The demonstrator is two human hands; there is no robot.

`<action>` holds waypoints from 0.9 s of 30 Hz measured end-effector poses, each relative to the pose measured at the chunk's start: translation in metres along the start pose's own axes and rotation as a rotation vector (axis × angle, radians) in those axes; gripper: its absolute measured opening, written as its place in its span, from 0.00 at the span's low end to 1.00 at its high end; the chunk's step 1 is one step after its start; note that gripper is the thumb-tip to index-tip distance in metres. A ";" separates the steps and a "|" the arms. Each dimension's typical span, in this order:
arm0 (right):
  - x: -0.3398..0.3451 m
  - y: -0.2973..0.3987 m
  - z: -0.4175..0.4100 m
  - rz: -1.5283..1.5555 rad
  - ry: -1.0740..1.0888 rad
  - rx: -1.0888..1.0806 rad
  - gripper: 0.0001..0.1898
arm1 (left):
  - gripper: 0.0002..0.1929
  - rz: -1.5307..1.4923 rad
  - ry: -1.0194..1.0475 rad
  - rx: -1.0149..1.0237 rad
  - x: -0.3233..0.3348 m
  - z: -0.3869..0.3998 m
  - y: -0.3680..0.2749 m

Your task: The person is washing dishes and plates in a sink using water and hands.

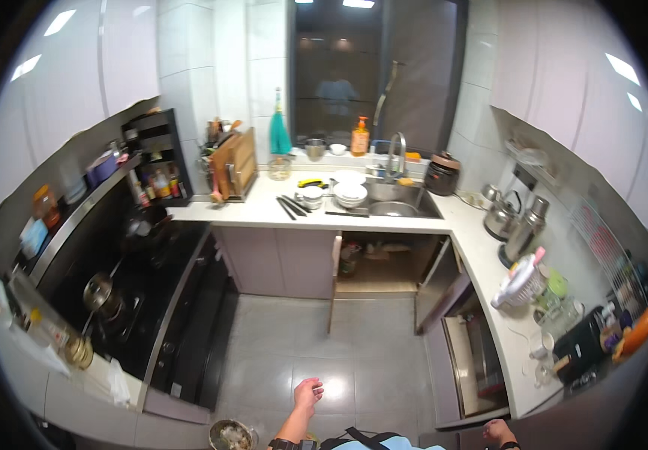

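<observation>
My left hand (308, 394) hangs over the grey tiled floor (284, 343), fingers loosely bent and apart, with nothing in them. At the lower right edge, my right hand (497, 430) has its fingers curled, near the right-hand counter's front end; whether they are closed is unclear. Ahead of me stands the white countertop (234, 215) with a steel sink (398, 210). Stacked white bowls (350, 194) sit at the sink's left side. Several dark knives or similar utensils (295, 207) lie farther left. Below the sink, a cabinet (377, 284) has both doors swung outward.
A black gas hob (149, 275) on the left carries a pot (102, 292) and a wok (147, 225). A bin with waste (233, 436) stands at my left. The right counter holds a kettle (501, 219), a vacuum flask (526, 230) and glassware. An open compartment (478, 360) lies beneath.
</observation>
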State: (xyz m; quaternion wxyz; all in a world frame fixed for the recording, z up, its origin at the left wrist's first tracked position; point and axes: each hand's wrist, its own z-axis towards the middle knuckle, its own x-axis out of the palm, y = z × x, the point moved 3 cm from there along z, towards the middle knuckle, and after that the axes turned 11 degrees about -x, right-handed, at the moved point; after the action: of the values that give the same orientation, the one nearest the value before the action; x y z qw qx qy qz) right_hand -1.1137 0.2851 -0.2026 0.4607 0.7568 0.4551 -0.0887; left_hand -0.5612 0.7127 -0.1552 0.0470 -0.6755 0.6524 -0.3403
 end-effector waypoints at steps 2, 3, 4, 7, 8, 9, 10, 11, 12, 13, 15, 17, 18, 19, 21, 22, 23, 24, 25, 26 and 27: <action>0.010 0.012 -0.058 -0.013 0.153 0.209 0.09 | 0.09 0.001 0.004 -0.048 -0.004 0.015 -0.003; 0.011 0.038 -0.092 -0.005 0.132 0.236 0.09 | 0.09 -0.032 -0.009 -0.078 -0.005 0.019 0.000; 0.011 0.068 -0.123 -0.065 0.125 0.265 0.10 | 0.09 -0.017 0.001 -0.088 -0.003 0.020 0.000; -0.008 0.084 -0.133 -0.341 0.113 0.106 0.10 | 0.09 -0.012 0.045 -0.170 0.008 0.038 0.007; -0.017 0.079 -0.121 -0.281 0.014 0.086 0.10 | 0.09 -0.002 0.054 -0.195 0.013 0.042 0.010; -0.023 0.082 -0.112 -0.344 -0.105 0.007 0.09 | 0.09 0.003 0.065 -0.218 0.020 0.043 0.011; -0.023 0.086 -0.104 -0.264 -0.172 0.007 0.09 | 0.09 0.007 0.073 -0.237 0.027 0.044 0.014; -0.013 0.114 -0.104 -0.240 -0.165 -0.034 0.09 | 0.09 0.011 0.058 -0.244 0.030 0.046 0.016; -0.005 0.125 -0.098 -0.192 -0.147 -0.080 0.09 | 0.09 0.036 0.082 -0.252 0.036 0.049 0.018; 0.004 0.144 -0.092 -0.221 -0.064 -0.111 0.10 | 0.08 0.065 0.103 -0.255 0.039 0.055 0.017; 0.014 0.149 -0.060 -0.300 0.090 -0.127 0.08 | 0.09 0.063 0.078 -0.249 0.045 0.064 0.014; 0.020 0.164 -0.023 -0.251 0.115 -0.136 0.09 | 0.09 0.048 0.039 -0.232 0.054 0.077 0.011; 0.023 0.165 -0.003 -0.213 0.125 -0.145 0.10 | 0.09 0.031 0.021 -0.204 0.059 0.086 0.008; 0.022 0.158 0.024 -0.204 0.111 -0.208 0.10 | 0.09 0.025 0.011 -0.175 0.072 0.089 -0.004; 0.013 0.149 0.074 -0.170 0.110 -0.224 0.10 | 0.09 0.031 -0.047 -0.172 0.096 0.095 -0.016; 0.014 0.153 0.093 -0.118 0.110 -0.238 0.10 | 0.09 0.025 -0.039 -0.141 0.105 0.099 -0.021; 0.011 0.158 0.111 -0.067 0.107 -0.250 0.10 | 0.09 0.020 -0.029 -0.111 0.113 0.101 -0.025; 0.010 0.167 0.124 -0.063 0.109 -0.238 0.10 | 0.09 0.011 -0.035 -0.080 0.127 0.102 -0.030; 0.010 0.176 0.132 -0.064 0.113 -0.225 0.10 | 0.09 0.024 -0.055 -0.080 0.137 0.102 -0.036; 0.010 0.187 0.142 -0.086 0.139 -0.250 0.10 | 0.09 0.016 -0.049 -0.062 0.148 0.103 -0.043; 0.013 0.193 0.146 -0.084 0.147 -0.249 0.10 | 0.10 -0.002 -0.036 -0.040 0.158 0.103 -0.049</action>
State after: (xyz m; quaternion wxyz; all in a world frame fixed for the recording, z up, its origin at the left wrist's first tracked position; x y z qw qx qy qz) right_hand -0.9155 0.1483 -0.1724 0.5122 0.6787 0.5263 0.0048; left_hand -0.4794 0.5364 -0.1463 0.0447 -0.6831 0.6574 -0.3150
